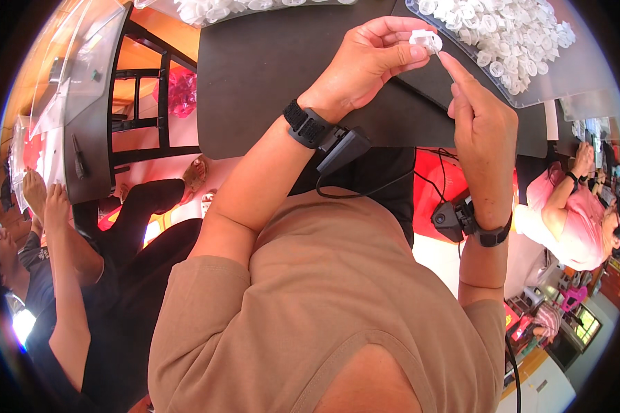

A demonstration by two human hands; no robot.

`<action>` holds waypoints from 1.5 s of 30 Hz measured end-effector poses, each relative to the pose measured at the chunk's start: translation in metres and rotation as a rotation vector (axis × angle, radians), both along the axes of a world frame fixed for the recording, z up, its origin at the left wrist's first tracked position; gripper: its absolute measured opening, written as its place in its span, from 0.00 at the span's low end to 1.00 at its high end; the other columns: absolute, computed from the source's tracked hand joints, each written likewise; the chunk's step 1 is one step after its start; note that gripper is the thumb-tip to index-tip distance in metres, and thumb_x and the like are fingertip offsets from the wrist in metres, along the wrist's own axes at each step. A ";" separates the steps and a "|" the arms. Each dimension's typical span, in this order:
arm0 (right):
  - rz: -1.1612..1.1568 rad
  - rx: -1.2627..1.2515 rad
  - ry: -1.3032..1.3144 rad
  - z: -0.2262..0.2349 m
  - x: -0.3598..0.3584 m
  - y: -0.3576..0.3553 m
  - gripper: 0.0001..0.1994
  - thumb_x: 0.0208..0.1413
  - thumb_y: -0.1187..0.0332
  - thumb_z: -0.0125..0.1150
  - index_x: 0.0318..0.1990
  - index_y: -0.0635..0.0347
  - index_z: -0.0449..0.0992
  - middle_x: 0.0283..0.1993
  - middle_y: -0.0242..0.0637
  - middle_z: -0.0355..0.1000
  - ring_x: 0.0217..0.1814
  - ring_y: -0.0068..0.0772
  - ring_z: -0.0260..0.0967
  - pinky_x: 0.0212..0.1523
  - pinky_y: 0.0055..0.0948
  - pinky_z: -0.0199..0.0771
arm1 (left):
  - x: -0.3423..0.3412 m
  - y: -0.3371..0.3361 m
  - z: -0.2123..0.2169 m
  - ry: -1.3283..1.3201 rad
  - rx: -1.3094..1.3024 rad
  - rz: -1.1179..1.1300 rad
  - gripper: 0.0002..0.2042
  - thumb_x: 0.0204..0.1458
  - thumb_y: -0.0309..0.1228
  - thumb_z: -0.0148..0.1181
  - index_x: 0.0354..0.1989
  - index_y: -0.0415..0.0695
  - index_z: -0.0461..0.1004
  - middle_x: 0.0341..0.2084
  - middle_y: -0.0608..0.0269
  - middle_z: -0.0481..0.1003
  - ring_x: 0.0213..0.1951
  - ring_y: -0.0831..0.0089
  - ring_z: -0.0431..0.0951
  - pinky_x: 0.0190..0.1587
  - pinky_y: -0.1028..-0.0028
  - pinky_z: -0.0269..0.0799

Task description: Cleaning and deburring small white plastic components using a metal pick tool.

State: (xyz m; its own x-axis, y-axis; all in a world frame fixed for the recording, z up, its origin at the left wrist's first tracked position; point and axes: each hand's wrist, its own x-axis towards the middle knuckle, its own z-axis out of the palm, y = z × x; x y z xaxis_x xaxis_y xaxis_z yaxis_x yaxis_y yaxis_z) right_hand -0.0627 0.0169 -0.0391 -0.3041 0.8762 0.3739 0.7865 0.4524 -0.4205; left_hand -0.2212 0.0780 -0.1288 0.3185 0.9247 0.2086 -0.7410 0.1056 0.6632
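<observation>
Brown shirt (337,275) faces clear tray (550,81) of white pieces (510,38).

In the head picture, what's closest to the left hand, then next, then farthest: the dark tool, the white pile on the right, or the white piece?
1. White piece: held in the left hand.
2. White pile: upper right.
3. Dark tool: far left.

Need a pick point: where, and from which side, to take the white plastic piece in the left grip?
Likely best: pinch the rounded right end of the white plastic piece, coming from the right. That end juts clear of the left grip, whose thumb and fingers cover the piece's left side. The right grip is on that side, index finger extended.
</observation>
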 end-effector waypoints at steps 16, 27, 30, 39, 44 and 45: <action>-0.025 0.076 -0.127 -0.003 -0.004 0.005 0.19 0.56 0.78 0.47 0.53 0.52 0.75 0.20 0.41 0.63 0.20 0.34 0.61 0.26 0.32 0.64 | 0.001 0.000 -0.003 -0.006 -0.037 0.039 0.15 0.55 0.18 0.56 0.51 0.41 0.70 0.50 0.54 0.73 0.48 0.70 0.76 0.54 0.72 0.74; -0.034 0.103 -0.174 0.005 -0.005 0.004 0.16 0.53 0.78 0.53 0.49 0.54 0.76 0.27 0.45 0.70 0.27 0.48 0.69 0.27 0.39 0.68 | 0.003 0.000 -0.003 -0.044 -0.025 0.053 0.14 0.54 0.19 0.57 0.49 0.40 0.71 0.49 0.55 0.74 0.49 0.71 0.75 0.55 0.71 0.73; -0.039 0.107 -0.177 0.005 -0.005 0.004 0.16 0.53 0.77 0.53 0.49 0.54 0.76 0.27 0.44 0.70 0.27 0.48 0.70 0.27 0.39 0.68 | 0.002 0.002 -0.005 -0.069 -0.010 0.061 0.13 0.54 0.20 0.57 0.49 0.40 0.72 0.49 0.55 0.74 0.49 0.71 0.75 0.55 0.71 0.73; -0.051 0.120 -0.216 0.006 -0.007 0.006 0.16 0.53 0.77 0.54 0.48 0.53 0.76 0.27 0.43 0.70 0.26 0.46 0.70 0.27 0.39 0.69 | 0.001 0.001 -0.003 -0.049 -0.012 0.072 0.14 0.54 0.19 0.58 0.49 0.40 0.71 0.48 0.55 0.74 0.49 0.71 0.75 0.54 0.71 0.74; -0.066 0.135 -0.251 0.006 -0.008 0.006 0.15 0.53 0.76 0.54 0.48 0.52 0.77 0.27 0.41 0.70 0.26 0.45 0.70 0.27 0.39 0.70 | 0.000 0.000 -0.003 -0.044 -0.023 0.073 0.14 0.54 0.19 0.57 0.49 0.40 0.71 0.49 0.55 0.74 0.49 0.70 0.75 0.54 0.71 0.74; -0.069 0.144 -0.284 0.006 -0.008 0.006 0.15 0.53 0.75 0.54 0.48 0.52 0.77 0.27 0.41 0.71 0.26 0.45 0.71 0.27 0.39 0.70 | 0.000 0.000 -0.003 -0.045 -0.023 0.073 0.14 0.54 0.19 0.57 0.49 0.40 0.71 0.49 0.55 0.74 0.49 0.70 0.75 0.54 0.71 0.74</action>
